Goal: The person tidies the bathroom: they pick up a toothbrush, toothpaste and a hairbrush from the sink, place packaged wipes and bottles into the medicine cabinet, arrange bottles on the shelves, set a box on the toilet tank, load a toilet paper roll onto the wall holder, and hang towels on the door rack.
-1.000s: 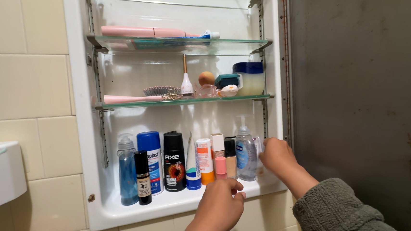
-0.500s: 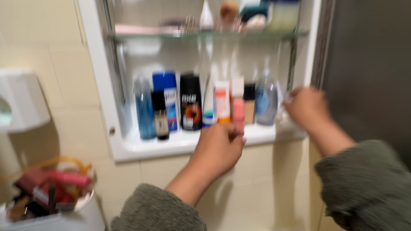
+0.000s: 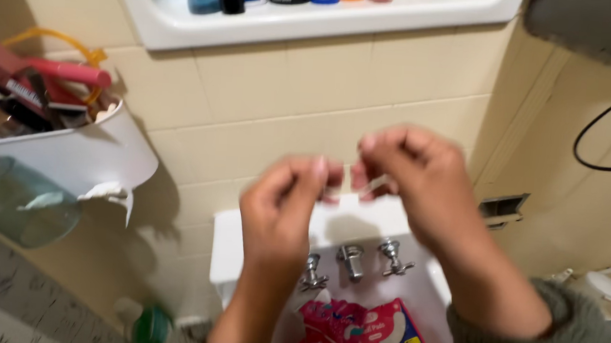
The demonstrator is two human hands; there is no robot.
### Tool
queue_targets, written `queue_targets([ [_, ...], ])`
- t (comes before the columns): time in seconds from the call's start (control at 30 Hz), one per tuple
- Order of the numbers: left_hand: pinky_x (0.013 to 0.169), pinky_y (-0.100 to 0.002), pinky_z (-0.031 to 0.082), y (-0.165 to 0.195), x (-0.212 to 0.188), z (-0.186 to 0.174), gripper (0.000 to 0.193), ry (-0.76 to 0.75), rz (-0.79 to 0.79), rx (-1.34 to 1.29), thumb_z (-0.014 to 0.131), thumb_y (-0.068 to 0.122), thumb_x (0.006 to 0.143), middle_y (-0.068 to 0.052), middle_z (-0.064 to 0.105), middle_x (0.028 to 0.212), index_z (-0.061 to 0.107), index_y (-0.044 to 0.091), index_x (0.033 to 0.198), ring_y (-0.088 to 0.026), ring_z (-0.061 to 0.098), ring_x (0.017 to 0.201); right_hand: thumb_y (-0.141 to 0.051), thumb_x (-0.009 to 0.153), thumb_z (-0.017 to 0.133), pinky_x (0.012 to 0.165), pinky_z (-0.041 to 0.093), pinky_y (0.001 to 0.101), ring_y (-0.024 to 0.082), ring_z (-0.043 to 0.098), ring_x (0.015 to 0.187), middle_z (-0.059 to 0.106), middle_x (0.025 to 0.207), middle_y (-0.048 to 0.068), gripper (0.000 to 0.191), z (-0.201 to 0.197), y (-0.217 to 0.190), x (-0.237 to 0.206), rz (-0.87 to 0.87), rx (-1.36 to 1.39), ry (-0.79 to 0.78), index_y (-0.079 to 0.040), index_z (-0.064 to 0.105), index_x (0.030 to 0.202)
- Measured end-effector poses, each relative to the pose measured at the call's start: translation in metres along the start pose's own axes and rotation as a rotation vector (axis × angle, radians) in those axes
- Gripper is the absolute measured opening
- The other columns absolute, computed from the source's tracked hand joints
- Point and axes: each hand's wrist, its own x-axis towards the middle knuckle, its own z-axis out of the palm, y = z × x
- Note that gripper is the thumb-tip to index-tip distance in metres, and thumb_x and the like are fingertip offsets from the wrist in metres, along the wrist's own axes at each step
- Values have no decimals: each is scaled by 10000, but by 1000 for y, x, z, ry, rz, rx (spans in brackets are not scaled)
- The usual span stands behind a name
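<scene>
Both my hands are raised close together in front of the beige tiled wall, above a white sink (image 3: 242, 253). My left hand (image 3: 285, 206) has its fingers curled, thumb and fingertips pinched. My right hand (image 3: 419, 179) is also curled, and a small thin pale thing (image 3: 374, 188) shows between its fingertips; blur hides what it is. The fingertips of the two hands nearly meet. Below them, a red and pink packet (image 3: 365, 337) lies in the sink, in front of the chrome taps (image 3: 351, 261).
The white cabinet ledge (image 3: 316, 25) with several bottles runs along the top. A white wall basket (image 3: 70, 155) full of tubes hangs at left, above a clear glass jar (image 3: 16, 205). A black cable (image 3: 602, 138) loops at right. A green-capped bottle (image 3: 151, 329) stands bottom left.
The view has dropped from the cabinet to the sink. Both hands have left the cabinet shelf and come together in front of me, fingers pinched.
</scene>
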Motion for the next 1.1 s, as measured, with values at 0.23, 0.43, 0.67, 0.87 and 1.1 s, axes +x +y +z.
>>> queue_targets([
  [0.23, 714, -277, 569, -81, -65, -46, 250, 116, -382, 37, 662, 202, 945, -81, 789, 900, 775, -20, 961, -124, 693, 778, -249, 955, 674, 578, 569, 304, 138, 666, 621, 738, 706, 75, 280, -12, 138, -62, 334, -159, -283, -18, 743, 812],
  [0.43, 709, -267, 581, -127, -94, -62, 258, 110, -499, 153, 690, 239, 919, -61, 790, 900, 787, 9, 983, -107, 706, 800, -286, 899, 706, 699, 593, 329, 197, 748, 739, 780, 805, 81, 197, -21, 269, -138, 576, -1294, -523, -93, 746, 903],
  [0.67, 788, -287, 564, -139, -103, -70, 278, -57, -639, 285, 728, 246, 881, -46, 786, 932, 772, 55, 1079, -121, 712, 874, -235, 856, 736, 685, 579, 332, 175, 710, 737, 762, 819, 94, 171, -17, 344, -157, 572, -1580, -634, -73, 685, 842],
  [0.87, 1043, -333, 488, -117, -100, -66, 510, -285, -732, 455, 745, 397, 834, -65, 695, 1248, 690, 116, 1256, -173, 645, 1206, -191, 818, 763, 674, 566, 335, 157, 678, 736, 746, 830, 104, 190, -19, 264, -135, 623, -1503, -689, -55, 633, 789],
  [1.1, 1095, -419, 325, -45, -66, -76, 868, -639, -299, 664, 931, 373, 767, -178, 421, 1534, 510, 87, 1471, -318, 367, 1405, -140, 774, 793, 660, 552, 338, 136, 641, 735, 727, 843, 116, 250, -41, 79, -57, 453, -984, -693, -34, 572, 728],
])
